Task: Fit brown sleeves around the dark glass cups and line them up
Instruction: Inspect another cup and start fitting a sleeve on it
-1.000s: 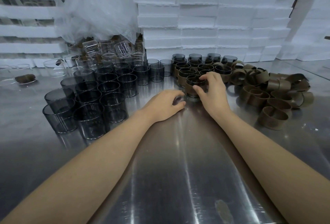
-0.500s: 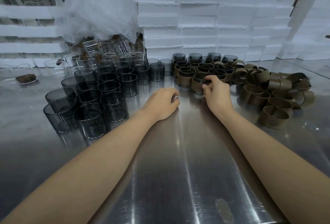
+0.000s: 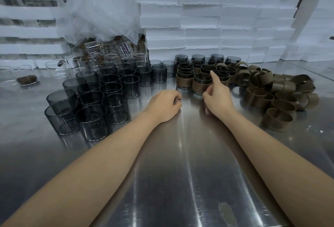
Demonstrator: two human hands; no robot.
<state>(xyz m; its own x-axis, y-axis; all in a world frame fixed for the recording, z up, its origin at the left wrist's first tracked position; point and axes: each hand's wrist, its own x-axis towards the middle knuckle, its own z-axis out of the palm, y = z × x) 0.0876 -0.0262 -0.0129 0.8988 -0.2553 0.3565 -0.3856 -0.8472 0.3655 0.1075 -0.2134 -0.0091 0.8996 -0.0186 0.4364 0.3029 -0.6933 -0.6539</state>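
Two arms in shot here, and both run bare the whole way: the left forearm and the right forearm show uncovered skin from the lower edge of the view right up to the wrists. Slim, smooth arms, looking broader close to the camera, and that's the wide lens at work. The left hand is bare as well, its knuckles showing as soft rounded ridges across the back. The right hand is bare too, with slender fingers and a narrow wrist. Nails are too small to judge. Elbows and everything above sit out of frame, so clothing can't be told.
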